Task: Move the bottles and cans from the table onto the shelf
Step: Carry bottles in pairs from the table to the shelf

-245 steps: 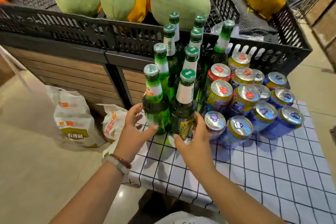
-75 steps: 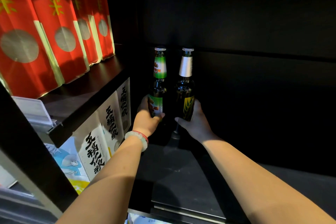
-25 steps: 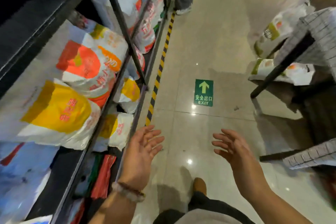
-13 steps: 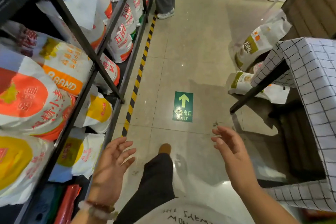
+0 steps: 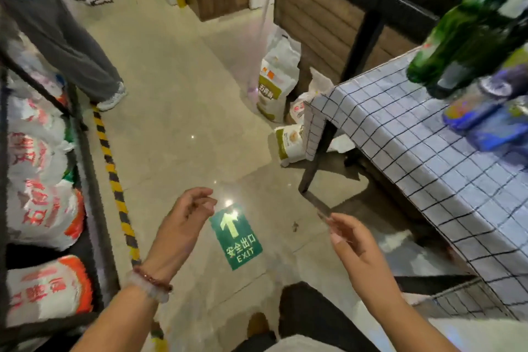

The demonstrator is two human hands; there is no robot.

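Now both hands are held empty above the floor [image 5: 171, 111]. The left hand [image 5: 183, 226], with bracelets [image 5: 151, 283] at the wrist, is seen at 7 o'clock, its fingers [image 5: 200, 203] loosely curled around nothing. The right hand [image 5: 354, 243] is seen at 5 o'clock with fingers relaxed and slightly spread. The green bottles [image 5: 468, 34] and blue cans [image 5: 485, 120], much blurred, are found at 2 o'clock on the worktop [image 5: 428, 168], which is covered with a checked cloth. Between the hands a green exit sign [image 5: 237, 240] is stuck on the floor. At 9 o'clock a shelf [image 5: 88, 180] with white sacks [image 5: 40, 208] is seen.
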